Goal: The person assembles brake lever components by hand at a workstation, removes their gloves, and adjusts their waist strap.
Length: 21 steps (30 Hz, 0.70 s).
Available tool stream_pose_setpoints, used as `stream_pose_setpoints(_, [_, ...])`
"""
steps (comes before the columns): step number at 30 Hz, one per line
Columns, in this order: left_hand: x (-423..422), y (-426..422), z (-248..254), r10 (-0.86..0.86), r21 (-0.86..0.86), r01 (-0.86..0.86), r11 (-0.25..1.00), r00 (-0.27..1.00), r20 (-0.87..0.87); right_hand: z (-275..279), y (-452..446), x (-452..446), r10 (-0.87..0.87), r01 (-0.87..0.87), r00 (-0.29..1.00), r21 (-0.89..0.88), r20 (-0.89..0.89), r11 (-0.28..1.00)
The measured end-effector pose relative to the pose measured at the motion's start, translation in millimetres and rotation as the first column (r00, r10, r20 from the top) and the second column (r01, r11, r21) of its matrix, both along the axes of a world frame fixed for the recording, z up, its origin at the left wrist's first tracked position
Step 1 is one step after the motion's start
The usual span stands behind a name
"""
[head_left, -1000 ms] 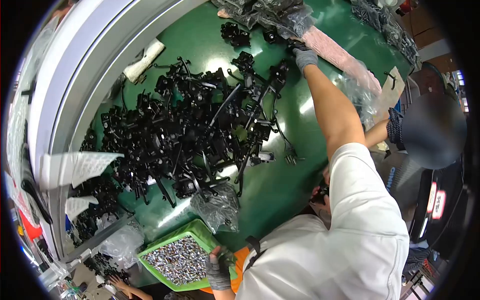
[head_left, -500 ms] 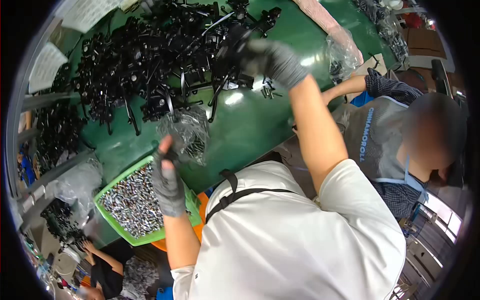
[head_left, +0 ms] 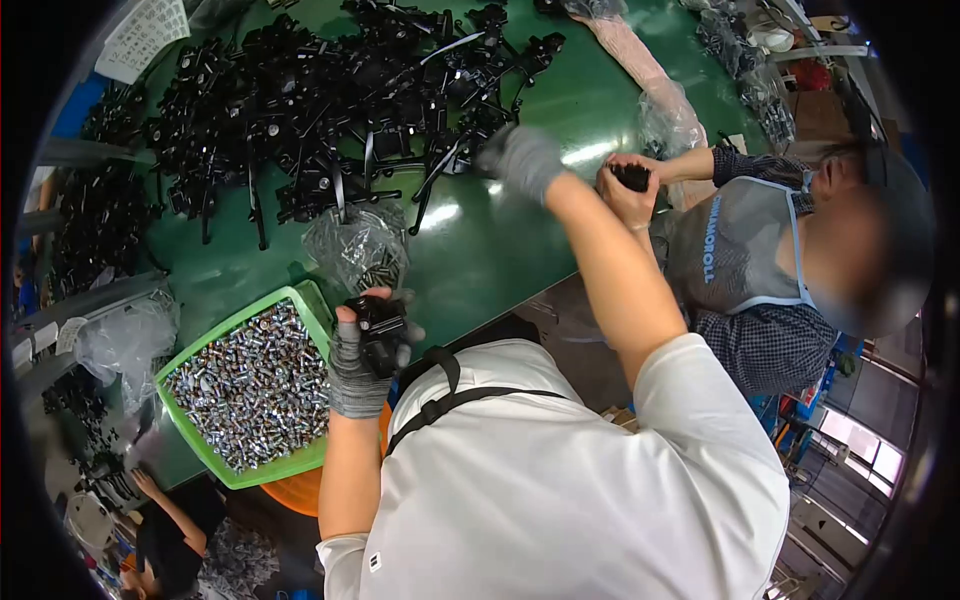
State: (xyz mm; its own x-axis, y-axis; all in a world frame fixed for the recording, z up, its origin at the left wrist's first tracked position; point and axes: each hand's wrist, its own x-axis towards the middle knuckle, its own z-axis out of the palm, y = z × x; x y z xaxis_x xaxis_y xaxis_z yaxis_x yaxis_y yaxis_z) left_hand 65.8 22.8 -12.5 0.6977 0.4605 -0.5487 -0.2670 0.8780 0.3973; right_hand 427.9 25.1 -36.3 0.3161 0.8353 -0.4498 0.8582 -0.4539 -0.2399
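My left hand (head_left: 365,360), in a grey glove with bare fingertips, is closed round a black lever-type part (head_left: 380,325) beside the green tub. My right hand (head_left: 525,163), gloved in grey, hangs over the table by the right end of a heap of black lever assemblies (head_left: 300,130). Motion smears its fingers, so whether they hold anything does not show. A green tub (head_left: 235,475) full of small shiny metal fittings (head_left: 255,385) stands left of my left hand. Above that hand lies a clear plastic bag (head_left: 350,245) with small metal pins inside.
On the right a co-worker (head_left: 740,250) in a grey apron holds a dark part (head_left: 632,177) in both hands. A pink wrapped strip (head_left: 640,70) lies across the green table (head_left: 500,245). Another person (head_left: 175,520) is at the lower left. A printed sheet (head_left: 145,40) hangs upper left.
A black part now shows in my left hand, which has moved slightly right and down. My right hand has drawn back from the heap, downward. The co-worker's hands now hold a dark part.
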Motion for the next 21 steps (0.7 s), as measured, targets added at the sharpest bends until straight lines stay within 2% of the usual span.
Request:
stream_pose_setpoints(1, [-7.3,-3.3,0.6,-0.027,-0.032,0.029,0.999,0.997,0.068,-16.6,0.1,26.0,0.031,-0.028,0.967,-0.016,0.253,0.999])
stream_pose_setpoints(3, [-12.6,-9.1,21.8,-0.016,-0.020,0.017,1.000,0.997,0.074,-77.2,-1.1,71.6,-0.343,0.321,0.897,0.124,0.279,0.939])
stream_pose_setpoints(4, [-11.8,-11.0,34.3,-0.020,0.058,0.019,0.998,1.000,0.015,-75.2,-3.9,69.5,-0.330,0.308,0.901,0.120,0.283,0.944])
stream_pose_setpoints(6, [-16.8,-14.4,46.7,-0.053,0.179,0.072,0.981,0.993,-0.105,-74.2,-8.8,62.5,-0.471,0.483,0.821,0.047,0.323,0.874])
stream_pose_setpoints(7, [-19.0,-16.4,49.8,-0.040,0.174,0.058,0.983,0.993,-0.107,-71.8,-6.5,62.5,-0.458,0.471,0.828,0.042,0.323,0.881])
stream_pose_setpoints(9, [-20.1,-19.1,54.5,-0.073,0.271,0.096,0.958,0.993,-0.093,-64.2,-2.5,64.9,-0.398,0.445,0.861,-0.089,0.316,0.891])
stream_pose_setpoints(10, [-23.1,-19.0,55.1,-0.103,0.296,0.126,0.947,0.990,-0.092,-55.3,-6.7,65.3,-0.280,0.330,0.891,-0.085,0.357,0.940])
stream_pose_setpoints(12, [-20.5,-21.7,52.1,-0.106,0.354,0.125,0.927,0.992,-0.072,-49.3,-14.3,74.6,-0.431,0.419,0.852,0.106,0.299,0.902])
stream_pose_setpoints(14, [-21.5,-23.5,60.8,-0.139,0.293,0.138,0.946,0.990,-0.018,-27.9,-18.3,74.1,0.000,0.042,0.852,-0.067,0.524,0.997])
stream_pose_setpoints(15, [-20.0,-21.5,63.2,-0.150,0.273,0.140,0.952,0.989,0.015,-17.9,-21.9,61.5,-0.163,0.088,0.863,0.175,0.479,0.981])
stream_pose_setpoints(16, [-21.2,-18.0,65.0,-0.187,0.295,0.175,0.940,0.982,0.014,-7.9,-31.7,47.5,-0.324,0.156,0.860,0.402,0.395,0.902])
stream_pose_setpoints(17, [-23.3,-17.5,67.8,-0.178,0.286,0.169,0.943,0.984,0.008,-2.3,-39.1,40.0,-0.338,0.232,0.926,0.457,0.165,0.858])
stream_pose_setpoints(18, [-18.9,-16.2,68.7,-0.204,0.292,0.197,0.936,0.979,-0.006,4.3,-45.9,37.7,-0.329,0.321,0.942,0.491,-0.073,0.810])
stream_pose_setpoints(19, [-16.5,-15.5,68.8,-0.234,0.303,0.226,0.926,0.972,-0.012,57.9,-40.9,-16.7,-0.454,0.662,0.723,0.337,-0.520,0.669])
stream_pose_setpoints(21, [-15.5,-15.7,69.2,-0.236,0.283,0.224,0.933,0.972,0.010,90.4,-51.3,-51.7,-0.345,0.662,0.663,0.306,-0.664,0.685])
